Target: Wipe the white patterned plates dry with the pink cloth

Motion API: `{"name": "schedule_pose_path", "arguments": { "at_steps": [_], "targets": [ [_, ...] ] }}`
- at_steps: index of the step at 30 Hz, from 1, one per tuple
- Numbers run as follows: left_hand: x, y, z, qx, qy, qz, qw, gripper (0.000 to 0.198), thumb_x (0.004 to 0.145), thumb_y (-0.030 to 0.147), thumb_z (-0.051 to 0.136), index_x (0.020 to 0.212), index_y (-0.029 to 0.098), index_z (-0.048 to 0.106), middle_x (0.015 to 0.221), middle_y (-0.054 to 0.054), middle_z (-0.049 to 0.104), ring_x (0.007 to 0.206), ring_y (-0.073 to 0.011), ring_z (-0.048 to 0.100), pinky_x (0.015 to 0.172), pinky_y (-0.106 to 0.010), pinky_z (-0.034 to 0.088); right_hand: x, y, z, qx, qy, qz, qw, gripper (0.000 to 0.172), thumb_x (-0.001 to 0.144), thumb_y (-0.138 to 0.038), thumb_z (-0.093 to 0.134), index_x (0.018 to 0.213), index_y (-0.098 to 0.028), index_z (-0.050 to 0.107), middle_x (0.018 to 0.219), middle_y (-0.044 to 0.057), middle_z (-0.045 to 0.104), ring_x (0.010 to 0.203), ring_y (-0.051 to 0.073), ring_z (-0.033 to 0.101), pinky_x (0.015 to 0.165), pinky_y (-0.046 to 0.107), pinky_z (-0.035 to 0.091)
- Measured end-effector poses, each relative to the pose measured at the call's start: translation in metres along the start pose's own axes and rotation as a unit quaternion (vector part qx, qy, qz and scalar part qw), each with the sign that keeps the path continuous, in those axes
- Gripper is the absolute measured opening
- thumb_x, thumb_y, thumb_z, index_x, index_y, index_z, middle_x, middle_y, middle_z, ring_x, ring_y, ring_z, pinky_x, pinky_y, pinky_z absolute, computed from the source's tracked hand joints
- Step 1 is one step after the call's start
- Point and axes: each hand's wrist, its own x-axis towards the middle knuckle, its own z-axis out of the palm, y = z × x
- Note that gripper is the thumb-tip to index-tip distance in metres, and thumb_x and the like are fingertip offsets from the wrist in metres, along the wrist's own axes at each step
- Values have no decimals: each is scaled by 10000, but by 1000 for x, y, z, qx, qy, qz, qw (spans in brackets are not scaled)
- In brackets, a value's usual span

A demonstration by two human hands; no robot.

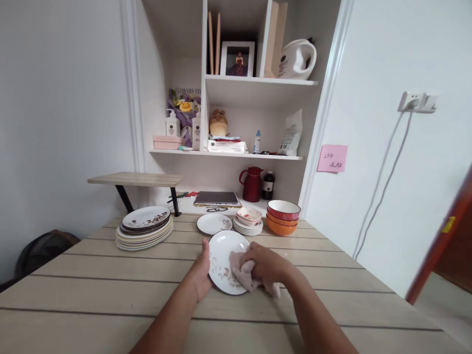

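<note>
Head view: the person's left hand (201,276), thumb raised, grips the left rim of a tilted, glossy round plate (224,250) over the slatted table (110,295); the right hand (266,264), arched, pinches a crumpled cloth (245,275) against its floral face

I'm getting soft, fairly bright light across the table (110,295), though I can't tell its source. Beyond the right edge, the wall (376,59) reads brighter to me than beyond the left. Above the far edge, the cabinet's (258,83) upper recesses go dim. The cloth (240,269) and right hand (268,263) look slightly smeared, and my wide lens stretches the table's near corners.
</note>
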Motion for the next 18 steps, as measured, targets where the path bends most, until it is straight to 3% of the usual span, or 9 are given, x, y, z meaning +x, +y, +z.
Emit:
{"name": "schedule_pose_path", "arguments": {
  "at_steps": [3,5,7,10,14,18],
  "targets": [
    [-2,0,3,14,1,1,1000,759,821,659,429,1403,171,430,1299,-177,595,1220,-311,543,1035,-490,394,6,5,0,-27,110,115,987,367,688,-111,573,986,-288,694,999,32,538,694,123,509,569,232,298],
    [-2,-1,4,23,1,11,1000,750,818,639,466,1407,177,423,1305,-179,589,1220,-313,543,1036,-491,391,14,2,5,-30,187,152,970,355,722,-122,548,1020,-277,662,1017,39,534,718,131,520,552,236,265],
    [-2,-1,5,28,-9,17,999,739,818,627,479,1407,184,424,1307,-180,587,1215,-312,548,1036,-488,392,25,-6,12,-19,249,154,956,329,752,-128,524,1029,-260,640,1030,44,529,753,141,528,552,240,257],
    [-3,-2,7,28,-31,4,999,735,819,637,460,1402,191,430,1291,-177,602,1201,-303,561,1029,-478,401,40,-22,23,20,302,104,947,268,764,-126,517,985,-227,630,1047,50,521,812,153,534,601,242,307],
    [-4,-2,10,12,-31,0,999,738,815,665,423,1388,199,445,1237,-159,646,1169,-292,587,1003,-459,430,44,-44,31,73,288,-36,954,250,727,-85,525,928,-202,617,1039,51,518,915,172,524,759,261,383],
    [-5,-1,8,7,-15,16,1000,727,811,676,418,1369,212,468,1187,-135,679,1128,-292,614,977,-452,453,26,-56,29,80,194,-135,968,263,698,-103,566,936,-206,612,1051,44,520,952,182,509,812,275,396]
  ]
}}
